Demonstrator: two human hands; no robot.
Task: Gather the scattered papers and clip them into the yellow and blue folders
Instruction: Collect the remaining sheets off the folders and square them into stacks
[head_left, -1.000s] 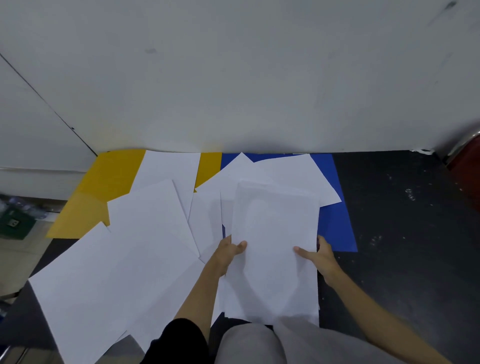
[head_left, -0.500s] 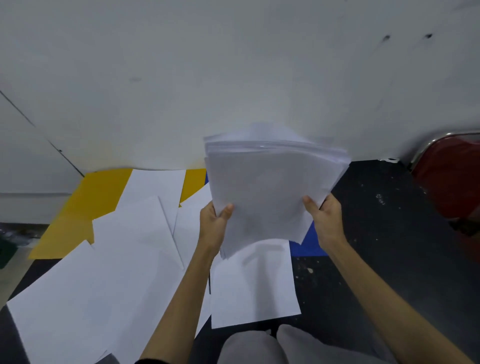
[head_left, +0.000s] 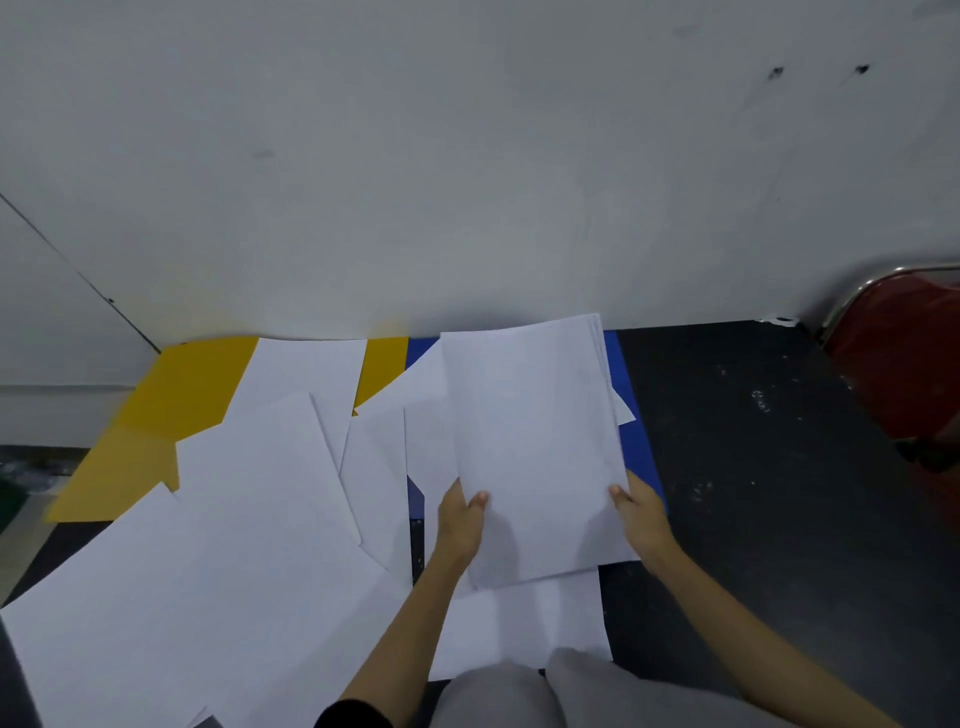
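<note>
You held the stack of papers by both sides, your left hand and right hand each in a tight grip on it. It was over the blue folder. The yellow folder lay left on the dark desk, with loose sheets over it.

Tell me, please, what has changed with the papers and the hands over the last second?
The stack of papers was raised upright off the table half a second ago and is now lowered again over the blue folder. The left hand and right hand grip its side edges throughout. The loose sheets and yellow folder stayed put.
</note>
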